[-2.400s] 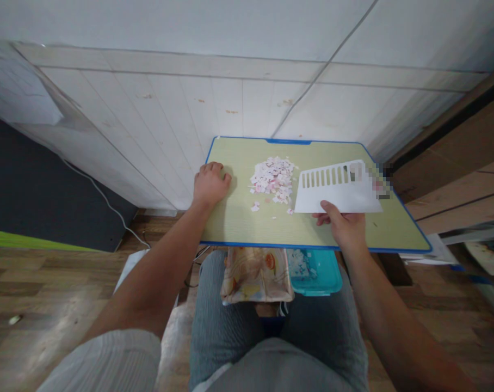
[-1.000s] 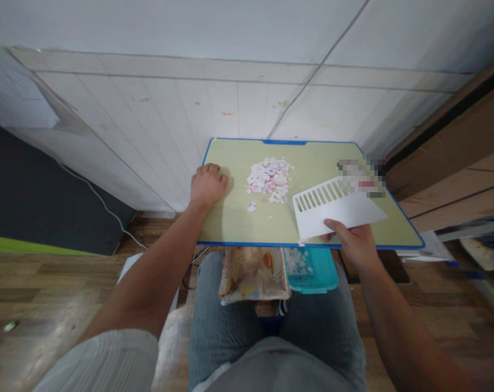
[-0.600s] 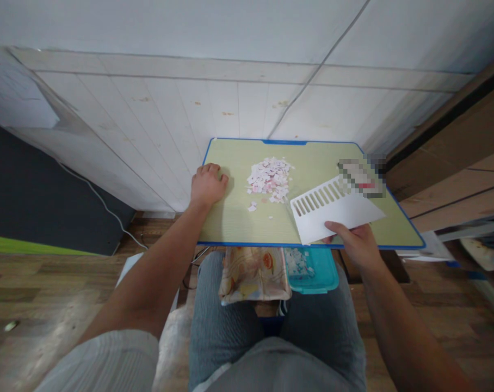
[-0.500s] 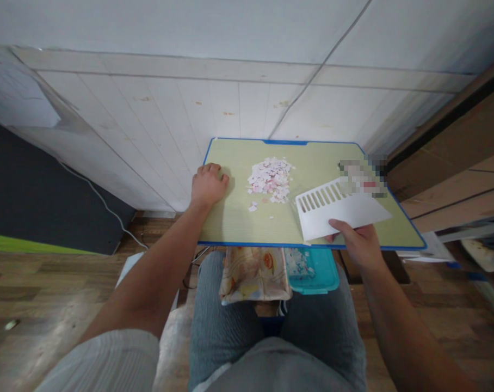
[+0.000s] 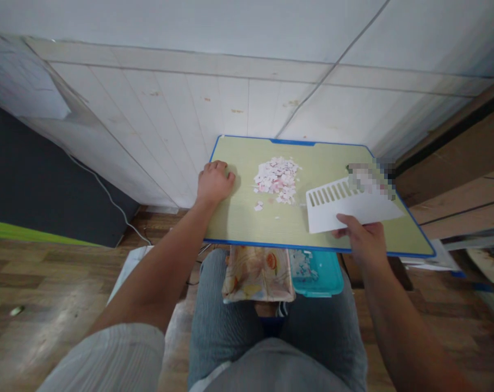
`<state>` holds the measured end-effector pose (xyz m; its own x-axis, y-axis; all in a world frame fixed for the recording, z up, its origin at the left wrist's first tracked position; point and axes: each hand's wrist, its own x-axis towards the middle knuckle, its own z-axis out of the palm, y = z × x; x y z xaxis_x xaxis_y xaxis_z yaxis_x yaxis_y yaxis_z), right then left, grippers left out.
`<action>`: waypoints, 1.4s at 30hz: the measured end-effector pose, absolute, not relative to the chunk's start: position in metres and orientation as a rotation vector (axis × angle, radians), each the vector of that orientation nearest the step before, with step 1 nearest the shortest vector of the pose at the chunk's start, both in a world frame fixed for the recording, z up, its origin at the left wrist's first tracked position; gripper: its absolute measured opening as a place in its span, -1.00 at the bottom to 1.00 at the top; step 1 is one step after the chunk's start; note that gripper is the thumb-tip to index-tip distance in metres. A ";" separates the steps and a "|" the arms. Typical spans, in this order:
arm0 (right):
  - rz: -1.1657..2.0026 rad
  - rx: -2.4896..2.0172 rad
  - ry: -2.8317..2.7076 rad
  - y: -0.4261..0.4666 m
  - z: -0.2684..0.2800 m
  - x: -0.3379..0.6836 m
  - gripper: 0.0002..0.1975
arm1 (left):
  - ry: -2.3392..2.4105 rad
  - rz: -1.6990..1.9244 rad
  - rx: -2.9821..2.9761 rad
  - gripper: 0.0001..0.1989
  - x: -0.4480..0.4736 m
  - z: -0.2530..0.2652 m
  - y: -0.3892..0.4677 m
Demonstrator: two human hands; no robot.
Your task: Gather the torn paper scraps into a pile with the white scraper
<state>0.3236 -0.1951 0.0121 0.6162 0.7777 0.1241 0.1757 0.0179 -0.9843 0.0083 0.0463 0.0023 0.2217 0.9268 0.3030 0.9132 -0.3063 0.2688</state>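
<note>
My right hand [image 5: 363, 238] pinches the near edge of a white slotted card [image 5: 326, 215], thumb on top and fingers beneath. The card is held over the right part of a small pale-green table [image 5: 239, 226] with a blue rim, a row of long slots along its far side. Left of the card lies a loose pile of small white and pinkish paper pieces [image 5: 277, 177], with a few strays nearer me. My left hand [image 5: 215, 181] rests on the table's left edge, fingers loosely bent and thumb apart, holding nothing.
Below the table's front edge, over my lap, sit a fruit-patterned cloth-lined container [image 5: 259, 277] and a teal plastic box [image 5: 328, 275] with small pieces in it. A blurred-out item [image 5: 371, 179] lies at the table's right. The white wall [image 5: 230, 98] stands behind.
The card has drawn back slightly from the table's front edge in my right hand. My left hand stays on the left edge. The whole view has shifted a little.
</note>
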 end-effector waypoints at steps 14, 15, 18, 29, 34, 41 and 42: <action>0.744 -1.406 -1.121 -0.120 0.006 0.234 -0.58 | 1.820 0.635 2.409 -0.58 0.008 0.003 0.045; 0.750 -1.424 -1.125 -0.120 0.006 0.235 -0.60 | 1.816 0.636 2.405 -0.58 0.008 0.003 0.045; 0.737 -1.436 -1.122 -0.122 0.007 0.236 -0.63 | 1.809 0.635 2.392 -0.57 0.008 0.004 0.044; 0.722 -1.371 -1.141 -0.116 0.010 0.228 -0.63 | 1.826 0.631 2.414 -0.58 0.008 0.004 0.045; 0.731 -1.460 -1.208 -0.119 0.018 0.235 -0.67 | 1.822 0.631 2.408 -0.58 0.008 0.004 0.044; 0.672 -1.519 -1.262 -0.134 0.025 0.243 -0.62 | 1.814 0.639 2.401 -0.57 0.008 0.004 0.044; 0.683 -1.519 -1.260 -0.136 0.024 0.243 -0.63 | 1.812 0.639 2.399 -0.57 0.008 0.005 0.044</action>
<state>0.2432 -0.1361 0.0239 0.2961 0.9402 0.1684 0.3713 0.0492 -0.9272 0.0078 0.0437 0.0045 0.2195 0.9334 0.2839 0.9052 -0.3034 0.2976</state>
